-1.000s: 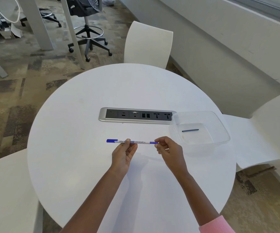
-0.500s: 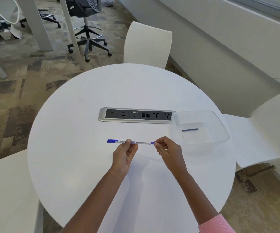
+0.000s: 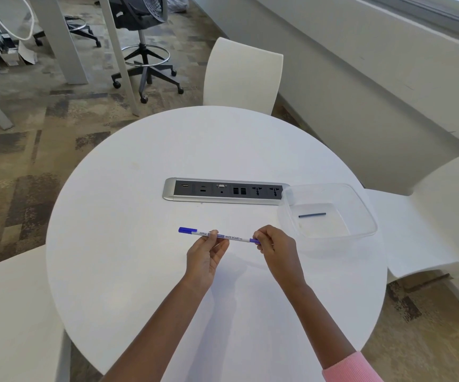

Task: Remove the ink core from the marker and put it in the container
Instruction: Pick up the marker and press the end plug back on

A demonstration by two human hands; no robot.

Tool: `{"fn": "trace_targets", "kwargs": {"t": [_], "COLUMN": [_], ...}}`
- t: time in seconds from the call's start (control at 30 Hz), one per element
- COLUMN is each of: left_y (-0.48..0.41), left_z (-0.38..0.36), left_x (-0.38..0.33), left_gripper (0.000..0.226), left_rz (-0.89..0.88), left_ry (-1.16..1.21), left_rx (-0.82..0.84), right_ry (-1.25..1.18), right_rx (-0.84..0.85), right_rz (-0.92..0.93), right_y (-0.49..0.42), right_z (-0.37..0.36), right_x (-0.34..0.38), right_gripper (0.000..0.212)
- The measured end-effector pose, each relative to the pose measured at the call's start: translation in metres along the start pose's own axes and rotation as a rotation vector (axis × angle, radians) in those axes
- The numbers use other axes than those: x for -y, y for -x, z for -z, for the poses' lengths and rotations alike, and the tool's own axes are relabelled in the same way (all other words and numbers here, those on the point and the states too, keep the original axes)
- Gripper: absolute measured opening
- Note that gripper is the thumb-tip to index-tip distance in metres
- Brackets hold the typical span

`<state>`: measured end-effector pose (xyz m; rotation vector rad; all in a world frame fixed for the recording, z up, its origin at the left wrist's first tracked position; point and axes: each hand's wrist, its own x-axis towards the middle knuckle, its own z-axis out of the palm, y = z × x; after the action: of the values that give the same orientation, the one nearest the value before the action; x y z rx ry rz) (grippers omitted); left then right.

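A slim white whiteboard marker [image 3: 234, 237] with a blue cap on its left end hangs level above the round white table [image 3: 140, 194]. My left hand [image 3: 205, 257] pinches its barrel near the middle. My right hand [image 3: 276, 248] pinches the blue right end with thumb and fingertips. To the right stands a clear plastic container [image 3: 360, 199], and a short dark blue ink core [image 3: 312, 215] lies on its floor.
A silver power and socket strip [image 3: 223, 190] is set into the table behind the marker, touching the container's left corner. White chairs [image 3: 243, 75] ring the table at the back, right and left. A black office chair stands on the carpet further back.
Both hands keep the same grip on the marker. The marker's right end has sunk slightly, so it tilts down to the right a little more.
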<state>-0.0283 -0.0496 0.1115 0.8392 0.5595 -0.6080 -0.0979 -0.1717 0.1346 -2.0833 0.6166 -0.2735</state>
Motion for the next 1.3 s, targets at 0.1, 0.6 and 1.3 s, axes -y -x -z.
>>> {"fn": "trace_targets", "kwargs": {"t": [0.1,0.6,1.3], "left_y": [0.001,0.001,0.008], "left_z": [-0.001,0.001,-0.003], "left_x": [0.002,-0.004,0.011], "left_gripper": [0.013,0.012,0.009], "left_rz": [0.0,0.005,0.015], "left_ry": [0.008,0.041,-0.104], "left_rx": [0.0,0.014,0.129], "right_ry": [-0.015,0.077,0.215], "right_rx": [0.006,0.014,0.028], "right_rz": [0.0,0.062,0.168], "right_y": [0.0,0.001,0.004], "right_z": [-0.002,-0.006,-0.012], "right_x": [0.002,0.002,-0.003], "right_gripper": [0.02,0.014,0.011]}}
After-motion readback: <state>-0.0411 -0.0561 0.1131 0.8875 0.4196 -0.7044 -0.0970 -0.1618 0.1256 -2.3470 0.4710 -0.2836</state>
